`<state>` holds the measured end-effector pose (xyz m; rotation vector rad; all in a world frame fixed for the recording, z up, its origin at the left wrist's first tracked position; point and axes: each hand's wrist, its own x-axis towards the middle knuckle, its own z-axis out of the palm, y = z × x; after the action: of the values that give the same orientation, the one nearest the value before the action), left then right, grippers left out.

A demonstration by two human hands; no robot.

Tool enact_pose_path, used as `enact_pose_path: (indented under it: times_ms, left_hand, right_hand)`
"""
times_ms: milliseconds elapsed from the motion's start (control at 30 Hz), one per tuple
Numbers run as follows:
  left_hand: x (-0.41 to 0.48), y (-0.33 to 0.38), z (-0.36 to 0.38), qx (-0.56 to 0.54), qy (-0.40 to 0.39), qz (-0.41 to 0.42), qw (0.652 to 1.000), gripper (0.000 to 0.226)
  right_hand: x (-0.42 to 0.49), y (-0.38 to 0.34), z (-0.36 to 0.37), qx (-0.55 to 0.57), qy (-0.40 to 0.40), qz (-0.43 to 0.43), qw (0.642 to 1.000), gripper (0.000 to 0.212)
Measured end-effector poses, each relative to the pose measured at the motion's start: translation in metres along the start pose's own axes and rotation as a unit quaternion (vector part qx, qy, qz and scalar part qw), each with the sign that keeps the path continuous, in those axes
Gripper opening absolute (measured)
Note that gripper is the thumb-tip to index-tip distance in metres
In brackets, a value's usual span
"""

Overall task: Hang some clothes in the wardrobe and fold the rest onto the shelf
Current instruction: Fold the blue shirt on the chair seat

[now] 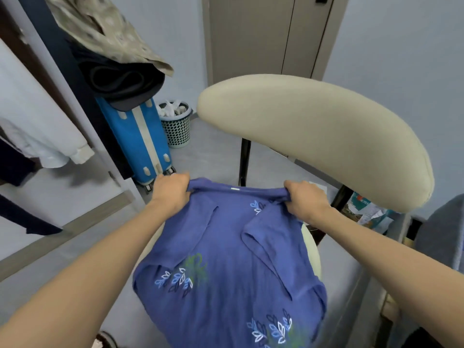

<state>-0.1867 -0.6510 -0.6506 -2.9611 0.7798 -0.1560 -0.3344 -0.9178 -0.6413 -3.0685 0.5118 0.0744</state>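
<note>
1. Here, low in the centre of the frame, a blue shirt (226,267) with leaf prints lies spread over the seat of a beige chair (313,136).
2. The left hand (172,188) grips the shirt's top edge at one end, fingers curled round the bunched cloth.
3. The right hand (305,199) grips the same edge at the other end, so the collar stretches between the two hands.
4. At the upper left, a patterned garment (100,28) and dark clothes (123,81) sit piled above a blue suitcase (136,139).
5. A mesh bin (177,129) stands just beside the suitcase.
6. At the far left a pale sleeve (50,144) hangs.
</note>
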Motion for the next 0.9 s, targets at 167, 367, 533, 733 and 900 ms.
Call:
enact_pose_path:
  times_ms: [167, 367, 533, 733, 900]
  left_hand:
    - [0.014, -0.001, -0.026, -0.028, 0.109, -0.018, 0.994, 0.006]
    - [-0.029, -0.003, -0.011, -0.074, 0.085, 0.004, 0.994, 0.016]
    - [-0.094, 0.001, 0.014, -0.138, -0.017, 0.041, 0.989, 0.024]
    - [-0.170, -0.003, 0.048, -0.149, -0.114, 0.082, 0.979, 0.054]
    - [-0.212, -0.004, 0.059, -0.196, -0.117, 0.045, 0.973, 0.044]
  right_hand:
    - [0.022, -0.006, -0.024, 0.064, 0.094, 0.029, 0.993, 0.014]
    - [-0.011, -0.004, 0.002, 0.040, 0.065, -0.003, 0.997, 0.017]
    - [-0.067, -0.005, 0.035, 0.034, 0.004, -0.028, 0.999, 0.021]
    - [-0.134, -0.006, 0.069, 0.038, -0.091, -0.037, 0.994, 0.021]
    - [-0.164, -0.002, 0.074, 0.033, -0.101, -0.047, 0.993, 0.024]
